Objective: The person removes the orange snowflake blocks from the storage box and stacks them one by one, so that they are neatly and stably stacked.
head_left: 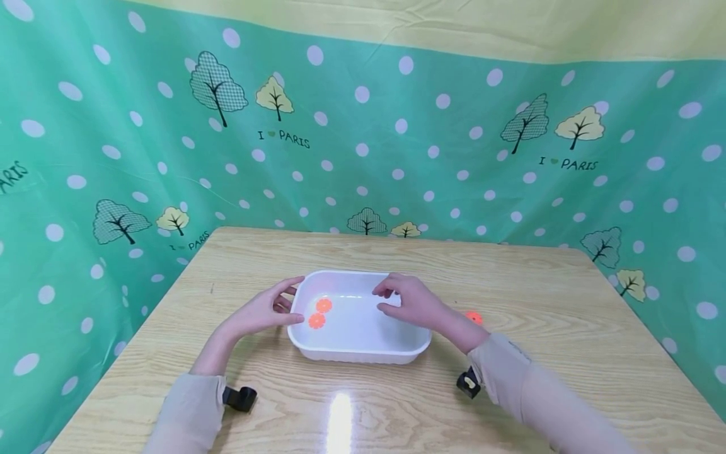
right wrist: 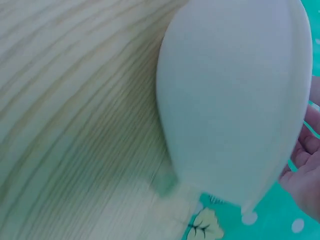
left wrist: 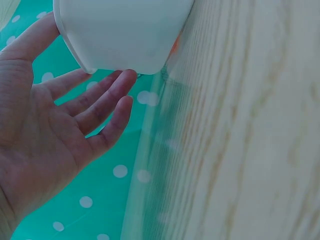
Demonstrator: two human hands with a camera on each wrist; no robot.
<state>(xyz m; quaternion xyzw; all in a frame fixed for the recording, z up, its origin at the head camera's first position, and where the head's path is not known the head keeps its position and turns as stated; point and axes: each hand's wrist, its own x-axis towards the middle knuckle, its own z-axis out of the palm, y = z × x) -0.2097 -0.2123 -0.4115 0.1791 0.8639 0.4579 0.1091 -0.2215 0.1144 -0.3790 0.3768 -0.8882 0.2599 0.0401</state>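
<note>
A white rectangular plastic basin (head_left: 363,357) sits on the table. Inside it, toward the left, lie two small orange scalloped discs (head_left: 324,306), close together. At the basin's left end my left hand (head_left: 266,310) touches the rim with thumb and index finger; its other fingers spread loosely beside the outer wall, as the left wrist view shows. My right hand (head_left: 416,304) hovers over the basin's right side, fingers bent, with a gap between thumb and index finger and nothing visible between them. The basin's wall mostly hides this hand in the right wrist view.
Another orange disc (head_left: 474,317) lies on the wooden table (head_left: 544,296), right of the basin and partly behind my right forearm. A green dotted cloth (head_left: 363,151) hangs behind the table and along its sides. Dark wrist mounts (head_left: 241,399) hang near both sleeves.
</note>
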